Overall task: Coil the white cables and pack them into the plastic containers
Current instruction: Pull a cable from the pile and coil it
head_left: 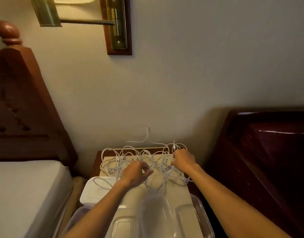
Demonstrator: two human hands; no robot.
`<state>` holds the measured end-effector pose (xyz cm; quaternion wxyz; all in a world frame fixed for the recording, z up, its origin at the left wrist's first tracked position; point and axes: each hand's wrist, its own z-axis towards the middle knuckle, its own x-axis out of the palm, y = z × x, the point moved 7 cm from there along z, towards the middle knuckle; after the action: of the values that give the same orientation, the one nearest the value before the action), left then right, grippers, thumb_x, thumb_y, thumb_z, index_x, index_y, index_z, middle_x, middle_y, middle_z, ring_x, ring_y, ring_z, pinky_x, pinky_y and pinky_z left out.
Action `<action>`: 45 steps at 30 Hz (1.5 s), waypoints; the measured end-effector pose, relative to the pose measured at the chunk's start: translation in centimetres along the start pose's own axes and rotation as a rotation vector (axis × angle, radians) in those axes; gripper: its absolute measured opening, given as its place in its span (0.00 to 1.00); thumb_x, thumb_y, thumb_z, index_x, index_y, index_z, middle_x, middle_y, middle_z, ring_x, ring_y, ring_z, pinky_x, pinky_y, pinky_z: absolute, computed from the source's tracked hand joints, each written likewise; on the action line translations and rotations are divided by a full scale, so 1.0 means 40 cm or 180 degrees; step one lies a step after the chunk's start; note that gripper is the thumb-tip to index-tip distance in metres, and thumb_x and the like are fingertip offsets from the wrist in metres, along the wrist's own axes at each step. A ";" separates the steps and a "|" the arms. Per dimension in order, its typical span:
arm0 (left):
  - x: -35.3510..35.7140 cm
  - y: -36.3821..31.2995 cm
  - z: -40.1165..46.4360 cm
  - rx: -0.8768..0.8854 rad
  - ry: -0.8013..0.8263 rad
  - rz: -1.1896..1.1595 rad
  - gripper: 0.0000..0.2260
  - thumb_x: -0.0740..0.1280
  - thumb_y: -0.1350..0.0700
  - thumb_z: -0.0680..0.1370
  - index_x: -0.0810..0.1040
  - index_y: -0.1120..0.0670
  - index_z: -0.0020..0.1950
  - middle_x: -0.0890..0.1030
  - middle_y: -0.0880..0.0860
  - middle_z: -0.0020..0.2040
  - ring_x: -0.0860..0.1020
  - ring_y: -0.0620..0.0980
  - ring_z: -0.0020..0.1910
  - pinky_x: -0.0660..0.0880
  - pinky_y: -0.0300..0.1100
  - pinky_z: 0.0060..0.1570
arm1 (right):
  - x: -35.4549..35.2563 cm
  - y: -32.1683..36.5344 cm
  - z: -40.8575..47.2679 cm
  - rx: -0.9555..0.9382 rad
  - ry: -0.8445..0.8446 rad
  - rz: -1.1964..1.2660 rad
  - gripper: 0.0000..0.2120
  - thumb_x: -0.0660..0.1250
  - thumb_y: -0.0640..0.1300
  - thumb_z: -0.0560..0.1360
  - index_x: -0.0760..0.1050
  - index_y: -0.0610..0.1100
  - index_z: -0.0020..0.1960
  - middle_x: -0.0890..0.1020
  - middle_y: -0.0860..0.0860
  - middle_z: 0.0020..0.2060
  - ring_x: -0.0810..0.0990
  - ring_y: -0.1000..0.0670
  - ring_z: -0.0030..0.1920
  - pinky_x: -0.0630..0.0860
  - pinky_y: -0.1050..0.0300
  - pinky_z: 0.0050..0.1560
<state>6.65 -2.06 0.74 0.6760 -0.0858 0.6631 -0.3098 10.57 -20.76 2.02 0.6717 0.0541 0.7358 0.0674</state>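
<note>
A tangle of white cables (113, 160) lies in loose loops across the far half of a small nightstand (178, 194). One strand rises against the wall behind. My left hand (136, 172) is curled into the middle of the tangle, fingers pinched on strands. My right hand (183, 159) grips cable at the tangle's right end, with a connector sticking up above the knuckles. Clear plastic containers (156, 215) sit at the near edge below my forearms. A white lid or container (94, 191) lies at the near left, with a cable loop over it.
A bed with a pale mattress (27, 194) and dark wooden headboard (19, 109) stands at the left. A dark glossy furniture piece (267, 152) stands at the right. A brass wall lamp (117, 24) hangs on the wall above.
</note>
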 end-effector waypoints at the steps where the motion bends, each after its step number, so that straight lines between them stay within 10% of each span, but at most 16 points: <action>1: 0.017 0.003 -0.002 -0.0053 0.0079 -0.0080 0.09 0.68 0.48 0.77 0.84 0.50 0.51 0.83 0.45 0.47 0.79 0.41 0.43 0.77 0.39 0.46 | 0.001 -0.003 -0.002 0.0040 0.0025 0.0080 0.08 0.65 0.45 0.78 0.80 0.43 0.52 0.82 0.46 0.50 0.80 0.45 0.51 0.77 0.50 0.48; 12: 0.022 0.032 0.038 -0.0174 -0.0194 -0.0116 0.16 0.65 0.45 0.78 0.82 0.52 0.36 0.81 0.47 0.31 0.77 0.45 0.29 0.76 0.45 0.35 | -0.122 -0.017 0.029 -0.0020 -0.0368 0.2275 0.16 0.69 0.49 0.73 0.75 0.44 0.29 0.72 0.48 0.24 0.67 0.52 0.26 0.67 0.60 0.29; 16: -0.021 0.016 0.071 -0.0200 -0.0720 -0.0237 0.07 0.68 0.54 0.77 0.82 0.51 0.54 0.82 0.46 0.51 0.79 0.43 0.46 0.75 0.39 0.47 | -0.109 -0.030 0.024 0.0060 -0.0362 0.2444 0.17 0.68 0.52 0.74 0.73 0.45 0.29 0.72 0.48 0.25 0.66 0.51 0.26 0.67 0.59 0.30; 21: 0.054 0.010 0.136 -0.0024 0.0163 -0.0237 0.18 0.62 0.61 0.80 0.74 0.52 0.69 0.76 0.49 0.67 0.73 0.48 0.67 0.69 0.41 0.65 | -0.120 -0.046 0.018 0.0250 -0.0357 0.2640 0.17 0.64 0.49 0.75 0.75 0.44 0.30 0.74 0.48 0.26 0.67 0.52 0.26 0.66 0.58 0.32; 25: 0.073 0.001 0.139 0.0009 0.0149 -0.0243 0.10 0.65 0.59 0.79 0.83 0.53 0.57 0.83 0.48 0.56 0.80 0.44 0.55 0.73 0.34 0.53 | -0.046 -0.049 0.027 0.0289 0.0436 0.1735 0.14 0.59 0.42 0.77 0.82 0.40 0.40 0.81 0.49 0.37 0.75 0.51 0.34 0.74 0.52 0.36; 35: 0.002 0.019 0.173 -0.0039 -0.0358 -0.0669 0.07 0.67 0.58 0.78 0.85 0.51 0.49 0.84 0.43 0.44 0.80 0.37 0.36 0.76 0.35 0.41 | -0.030 0.017 0.181 0.0326 -0.0308 0.1143 0.12 0.64 0.40 0.77 0.79 0.39 0.58 0.80 0.42 0.57 0.79 0.41 0.56 0.78 0.49 0.53; 40: -0.023 0.035 0.189 -0.0018 -0.0550 -0.0591 0.06 0.68 0.60 0.77 0.85 0.52 0.49 0.85 0.46 0.42 0.78 0.37 0.34 0.76 0.35 0.40 | 0.031 0.015 0.213 0.0433 0.0091 0.0492 0.11 0.63 0.38 0.78 0.78 0.38 0.58 0.81 0.41 0.56 0.80 0.39 0.56 0.76 0.50 0.49; 45: -0.070 0.084 0.198 -0.0126 -0.0968 -0.0535 0.11 0.66 0.65 0.76 0.84 0.55 0.53 0.85 0.49 0.47 0.79 0.41 0.39 0.77 0.37 0.44 | 0.005 0.021 0.240 0.0321 -0.0065 0.1552 0.08 0.68 0.42 0.76 0.82 0.39 0.40 0.82 0.44 0.37 0.80 0.47 0.38 0.79 0.50 0.41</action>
<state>15.40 -0.23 2.16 0.7384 -0.2002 0.5497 -0.3356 20.09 -19.63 1.13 0.6394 0.2642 0.6966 0.1901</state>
